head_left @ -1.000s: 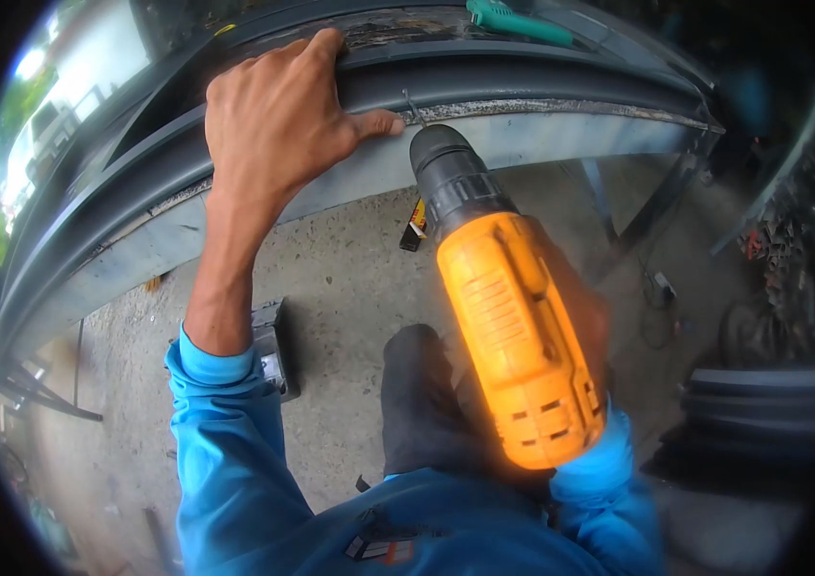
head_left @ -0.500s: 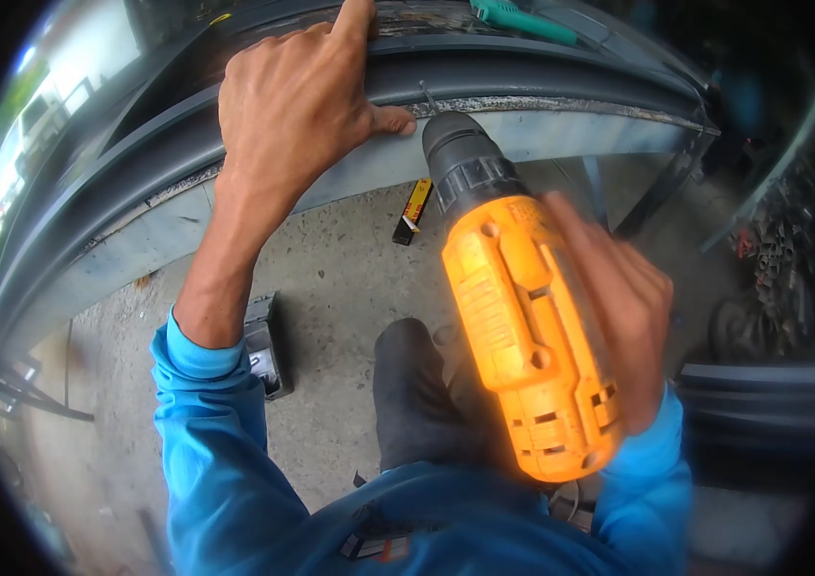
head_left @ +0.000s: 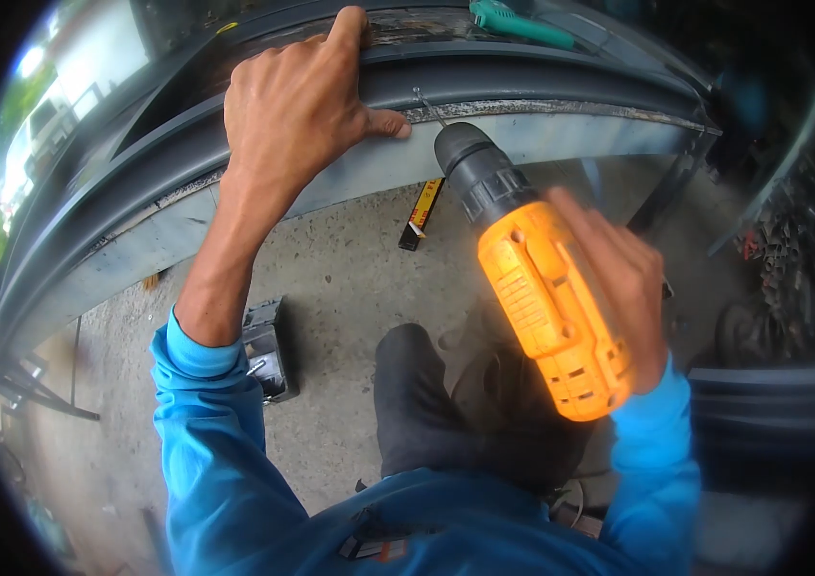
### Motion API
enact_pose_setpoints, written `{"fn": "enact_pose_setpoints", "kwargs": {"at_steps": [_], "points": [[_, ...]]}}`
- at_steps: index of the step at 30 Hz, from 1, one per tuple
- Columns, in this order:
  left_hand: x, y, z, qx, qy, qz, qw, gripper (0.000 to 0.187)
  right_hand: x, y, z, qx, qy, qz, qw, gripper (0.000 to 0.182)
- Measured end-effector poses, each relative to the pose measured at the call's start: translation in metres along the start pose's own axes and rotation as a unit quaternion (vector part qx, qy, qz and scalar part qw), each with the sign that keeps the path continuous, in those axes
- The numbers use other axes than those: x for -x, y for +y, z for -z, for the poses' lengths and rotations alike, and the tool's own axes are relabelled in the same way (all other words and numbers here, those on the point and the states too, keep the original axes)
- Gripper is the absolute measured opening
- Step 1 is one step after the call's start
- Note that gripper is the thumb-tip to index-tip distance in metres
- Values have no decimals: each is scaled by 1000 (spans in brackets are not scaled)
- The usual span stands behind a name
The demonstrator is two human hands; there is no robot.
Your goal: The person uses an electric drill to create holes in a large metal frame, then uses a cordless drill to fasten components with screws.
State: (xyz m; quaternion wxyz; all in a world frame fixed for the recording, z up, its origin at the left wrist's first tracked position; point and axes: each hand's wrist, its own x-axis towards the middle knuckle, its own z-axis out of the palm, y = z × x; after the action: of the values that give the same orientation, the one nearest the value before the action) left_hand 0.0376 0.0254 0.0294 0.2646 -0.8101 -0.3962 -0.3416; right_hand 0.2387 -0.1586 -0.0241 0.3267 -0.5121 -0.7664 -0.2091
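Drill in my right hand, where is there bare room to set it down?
Bare concrete floor lies between the small open box and the yellow-and-black item, below the metal frame. Crowded: the frame's top, under the left hand and green tool. The right hand grips the drill.

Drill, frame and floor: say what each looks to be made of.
Drill: the orange body looks like moulded plastic, matte, with ribs and vent slots; its black chuck may be plastic or metal. Frame: likely steel, painted dark grey, with flat bare-grey sheet below and rusty flaking along the seam. Floor: seemingly concrete, speckled, rough and dull.
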Motion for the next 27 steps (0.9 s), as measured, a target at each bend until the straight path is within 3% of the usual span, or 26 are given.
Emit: {"fn": "enact_pose_setpoints", "kwargs": {"at_steps": [4,8,10,18,19,20,21,22,24,25,26,27], "points": [[0,-3,-4,1,10,-4,1000,84,1,-14,-12,-31,52,-34,998,57],[0,-2,-2,-10,27,-18,999,84,-22,-33,20,81,-21,-14,996,50],[-2,-5,-4,0,30,-23,999,84,-32,-37,27,204,-62,64,975,47],[0,-4,-5,-1,46,-27,999,83,-52,16,29,134,-76,121,981,45],[2,-3,-2,-2,18,-21,1000,84,-49,6,34,173,-134,65,974,50],[-1,-5,1,-9,0,-14,1000,85,-43,3,30,177,-124,71,974,50],[-1,-11,-6,-17,39,-42,998,84,-33,2,20,0,-82,-22,996,50],[1,-13,-5,-19,36,-40,998,84,-18,0,12,-183,-44,-120,975,49],[0,-9,-4,-19,26,-38,999,83,20,6,14,61,32,33,997,39],[0,-9,-6,-15,27,-42,999,83,37,-2,5,-39,58,-110,991,39],[1,-11,-9,-18,45,-47,998,84,44,-8,14,-40,27,-137,989,37],[0,-10,-11,-22,63,-53,996,86,46,-7,6,56,56,-114,990,36]]}}
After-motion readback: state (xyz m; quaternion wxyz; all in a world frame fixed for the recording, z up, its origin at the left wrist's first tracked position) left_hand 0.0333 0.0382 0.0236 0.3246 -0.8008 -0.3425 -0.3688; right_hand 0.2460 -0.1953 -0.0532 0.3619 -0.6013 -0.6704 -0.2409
